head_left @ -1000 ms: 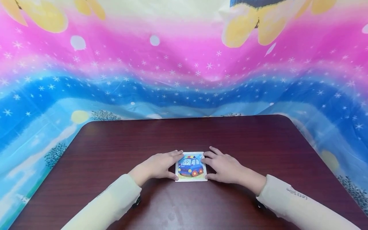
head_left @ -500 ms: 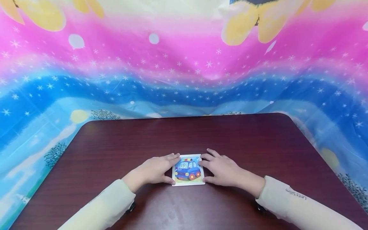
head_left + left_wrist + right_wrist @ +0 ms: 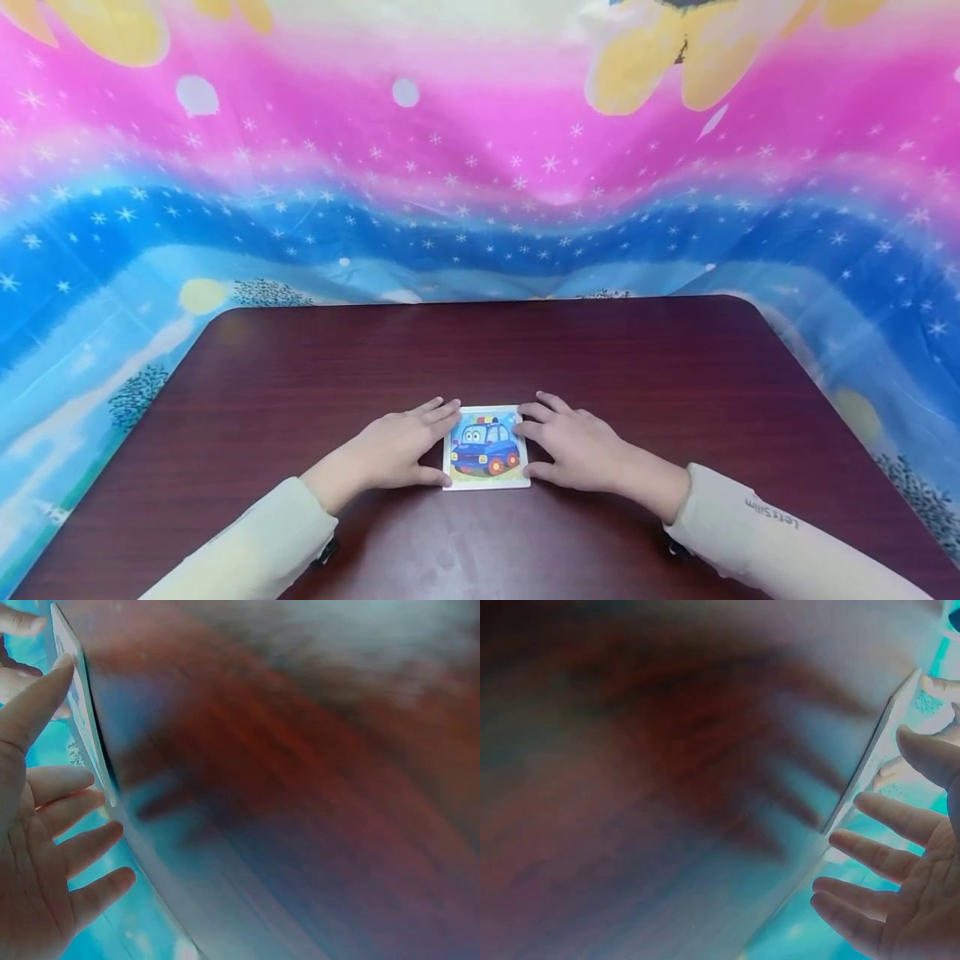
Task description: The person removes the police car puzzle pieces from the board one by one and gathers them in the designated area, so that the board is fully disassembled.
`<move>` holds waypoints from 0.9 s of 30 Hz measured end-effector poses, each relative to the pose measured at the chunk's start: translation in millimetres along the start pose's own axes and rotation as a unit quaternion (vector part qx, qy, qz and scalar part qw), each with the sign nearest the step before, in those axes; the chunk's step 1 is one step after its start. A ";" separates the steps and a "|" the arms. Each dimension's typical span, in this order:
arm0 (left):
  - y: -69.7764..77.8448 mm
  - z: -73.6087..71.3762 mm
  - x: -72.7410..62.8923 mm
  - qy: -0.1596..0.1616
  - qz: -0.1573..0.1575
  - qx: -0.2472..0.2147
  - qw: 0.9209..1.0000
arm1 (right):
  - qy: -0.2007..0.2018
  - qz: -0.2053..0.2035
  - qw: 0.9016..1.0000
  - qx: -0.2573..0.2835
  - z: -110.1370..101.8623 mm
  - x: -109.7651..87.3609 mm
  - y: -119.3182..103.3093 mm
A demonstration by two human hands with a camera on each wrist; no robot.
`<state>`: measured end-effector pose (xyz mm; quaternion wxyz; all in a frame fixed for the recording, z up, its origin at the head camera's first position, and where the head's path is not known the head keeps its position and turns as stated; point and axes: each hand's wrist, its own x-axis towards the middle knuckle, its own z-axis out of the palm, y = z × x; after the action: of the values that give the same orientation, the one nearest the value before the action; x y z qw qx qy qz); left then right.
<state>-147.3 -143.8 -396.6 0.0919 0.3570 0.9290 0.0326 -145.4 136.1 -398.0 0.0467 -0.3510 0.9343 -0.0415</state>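
Note:
A small square picture board [image 3: 486,450] with a white border lies flat on the table, showing a blue cartoon car with eyes and red wheels. Along its left side my left hand [image 3: 397,448] rests with thumb at the near corner and fingertips at the far corner. My right hand [image 3: 583,448] mirrors this on the right side, its fingers spread and fairly straight. In the left wrist view the board [image 3: 84,705] appears edge-on, the thumb overlapping its face. From the right wrist, the board [image 3: 874,750] is a thin slab, with the right fingertips right at its edge.
The dark reddish-brown table [image 3: 360,358] has a glossy surface with rounded far corners. Behind it hangs a patterned cloth [image 3: 480,183] in pink and blue with snowflakes, reaching down past the table's sides.
The board has slid a little to the left and slightly nearer, with both hands staying at its sides. The head view has shifted slightly.

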 end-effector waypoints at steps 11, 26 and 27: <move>1.3 4.4 -14.2 0.044 -0.024 0.026 0.998 | 0.022 0.013 0.998 0.062 -21.5 23.1 6.5; 0.4 12.4 -12.4 0.045 -0.039 0.033 0.998 | -0.022 -0.006 0.990 0.141 -22.3 67.4 1.8; 0.0 13.1 -12.3 0.046 -0.041 0.032 0.998 | -0.025 -0.007 0.989 0.143 -21.5 69.7 1.0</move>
<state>-135.9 -152.1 -407.6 0.0393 0.3198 0.9465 0.0152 -200.8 91.8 -380.7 0.1193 -0.3482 0.9149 -0.1659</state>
